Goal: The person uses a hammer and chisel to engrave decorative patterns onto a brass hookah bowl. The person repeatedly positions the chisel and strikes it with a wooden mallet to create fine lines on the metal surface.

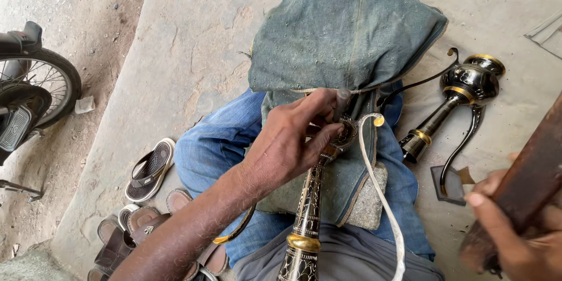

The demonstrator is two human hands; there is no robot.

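My left hand (293,140) pinches a small metal punch (341,102) upright against the top of a black, engraved brass vase (307,211) that lies along my lap. My right hand (515,228), at the lower right, grips a dark wooden mallet (530,175) raised off to the side of the vase. The vase rests on a dusty green cloth (345,29) draped over my blue-jeaned legs, with a grey stone block (372,196) under it. A white cord (380,193) loops beside the vase neck.
A second black and brass vase (462,91) with curled handles lies on the concrete at the right. Sandals (149,170) and more footwear (126,234) sit at the lower left. A motorcycle wheel (41,85) stands at the left edge on bare dirt.
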